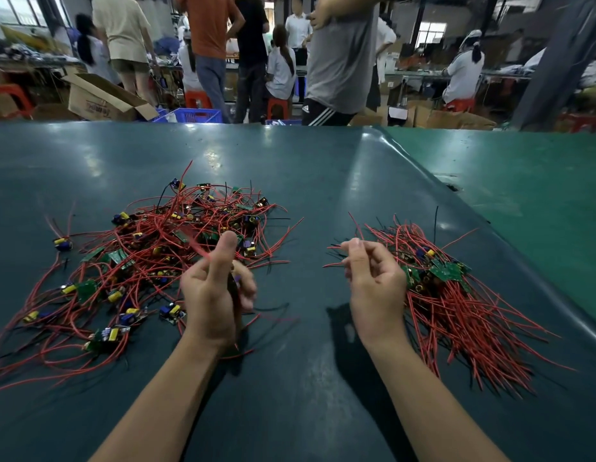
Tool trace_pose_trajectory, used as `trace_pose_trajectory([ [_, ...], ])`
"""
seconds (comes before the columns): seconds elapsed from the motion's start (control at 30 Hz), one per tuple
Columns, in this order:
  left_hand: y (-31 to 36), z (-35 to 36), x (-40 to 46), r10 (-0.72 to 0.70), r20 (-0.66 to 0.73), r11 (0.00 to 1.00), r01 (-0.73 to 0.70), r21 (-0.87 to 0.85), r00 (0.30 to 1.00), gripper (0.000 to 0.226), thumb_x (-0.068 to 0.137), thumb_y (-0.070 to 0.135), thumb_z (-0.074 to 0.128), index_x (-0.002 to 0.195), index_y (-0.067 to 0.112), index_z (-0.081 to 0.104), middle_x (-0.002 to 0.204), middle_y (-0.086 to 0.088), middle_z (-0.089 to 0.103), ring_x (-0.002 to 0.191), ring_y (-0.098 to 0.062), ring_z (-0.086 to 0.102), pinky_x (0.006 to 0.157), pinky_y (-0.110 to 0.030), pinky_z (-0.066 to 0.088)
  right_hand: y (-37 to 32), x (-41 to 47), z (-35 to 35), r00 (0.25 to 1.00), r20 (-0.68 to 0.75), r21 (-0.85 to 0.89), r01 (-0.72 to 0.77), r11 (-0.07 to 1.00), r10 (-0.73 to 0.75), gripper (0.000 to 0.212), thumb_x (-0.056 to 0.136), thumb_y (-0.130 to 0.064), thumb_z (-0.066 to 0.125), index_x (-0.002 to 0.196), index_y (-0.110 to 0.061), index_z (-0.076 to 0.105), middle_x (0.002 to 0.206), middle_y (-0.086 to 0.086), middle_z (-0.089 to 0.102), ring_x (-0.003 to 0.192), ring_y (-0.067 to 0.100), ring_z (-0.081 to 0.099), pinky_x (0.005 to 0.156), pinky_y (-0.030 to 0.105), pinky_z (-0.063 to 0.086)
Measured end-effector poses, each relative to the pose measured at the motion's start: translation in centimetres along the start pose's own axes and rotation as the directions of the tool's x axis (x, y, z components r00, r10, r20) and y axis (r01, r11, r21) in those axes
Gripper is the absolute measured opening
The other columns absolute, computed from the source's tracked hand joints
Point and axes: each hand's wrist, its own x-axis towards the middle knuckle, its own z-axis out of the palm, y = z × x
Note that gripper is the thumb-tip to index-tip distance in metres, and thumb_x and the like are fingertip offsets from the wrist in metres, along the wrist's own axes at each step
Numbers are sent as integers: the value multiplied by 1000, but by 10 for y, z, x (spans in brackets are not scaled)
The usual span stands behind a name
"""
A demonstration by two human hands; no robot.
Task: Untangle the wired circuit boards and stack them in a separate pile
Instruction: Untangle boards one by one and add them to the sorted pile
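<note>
A tangled heap of small green circuit boards with red and black wires [149,261] spreads over the left of the dark green table. My left hand [213,295] sits at its right edge, fingers curled around one wired board [236,285], blurred, with its red wire running up to the left past my thumb. On the right lies a sorted pile of boards [446,295] with their red wires fanned toward me. My right hand [373,281] hovers at the left edge of that pile, fingers loosely curled, holding nothing that I can make out.
The dark green table mat [306,181] has a raised fold [423,168] running diagonally at the right. Beyond the far edge stand several people, cardboard boxes [103,98], blue crates [193,115] and red stools.
</note>
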Motion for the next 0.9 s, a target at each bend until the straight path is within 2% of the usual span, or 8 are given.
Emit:
trace_pose_trajectory([
  [0.07, 4, 4, -2, -330, 260, 933, 356, -58, 908, 67, 54, 74, 78, 59, 14, 48, 40, -6, 43, 19, -8, 29, 33, -8, 27, -4, -4, 2, 965, 213, 129, -183, 975, 153, 25, 95, -27, 61, 78, -14, 74, 60, -5, 57, 53, 5, 49, 51, 19, 40],
  [0.13, -5, 9, -8, -425, 324, 904, 380, 195, 845, 62, 57, 79, 66, 63, 18, 56, 46, -13, 45, 20, -7, 28, 30, -6, 21, -7, -8, 3, 830, 473, 116, -390, 913, 295, 34, 86, -42, 62, 78, -12, 76, 57, -2, 54, 44, 5, 43, 41, 15, 31],
  [0.2, -10, 17, -16, -424, 301, 888, 328, 321, 854, 48, 70, 65, 57, 62, 18, 64, 48, -14, 47, 23, -9, 31, 29, -10, 17, -6, -12, 4, 729, 608, 73, -447, 892, 316, 40, 79, -45, 64, 84, -7, 75, 56, 0, 55, 40, 4, 39, 38, 15, 27],
  [0.3, -16, 21, -16, -360, 197, 917, 307, 255, 912, 44, 80, 51, 55, 68, 9, 57, 44, -10, 45, 22, -9, 29, 29, -9, 18, -7, -11, 3, 728, 618, 149, -478, 865, 296, 33, 76, -30, 69, 98, -5, 72, 63, 3, 63, 42, 6, 44, 37, 16, 32],
  [0.4, -20, 20, -12, -306, 106, 931, 274, 239, 946, 43, 83, 50, 54, 68, 9, 55, 49, -8, 45, 26, -10, 30, 31, -11, 21, -6, -8, 3, 751, 577, 236, -529, 815, 321, 22, 72, -19, 73, 90, -5, 69, 65, 4, 64, 49, 10, 53, 41, 18, 42],
  [0.47, -20, 20, -12, -339, 151, 920, 293, 261, 929, 43, 81, 51, 57, 66, 11, 59, 53, -8, 44, 29, -11, 31, 32, -13, 24, -4, -6, 4, 776, 526, 215, -517, 829, 348, 5, 80, -12, 72, 80, -7, 70, 62, 3, 62, 49, 9, 54, 42, 17, 43],
  [0.67, -13, 12, -10, -481, 322, 875, 426, 230, 815, 32, 76, 38, 66, 86, 7, 71, 65, -3, 57, 36, -9, 44, 29, -13, 25, -3, -1, 2, 805, 411, 319, -567, 759, 429, 11, 84, -12, 72, 75, -7, 70, 61, 4, 62, 48, 9, 54, 41, 18, 43],
  [0.9, -21, 15, -15, -393, 244, 883, 291, 368, 887, 23, 69, 33, 78, 73, 13, 68, 58, -3, 61, 39, -11, 48, 36, -17, 35, 3, -5, 1, 710, 477, 66, -616, 785, 517, 19, 78, -23, 75, 65, -10, 73, 55, 1, 58, 40, 5, 46, 36, 16, 34],
])
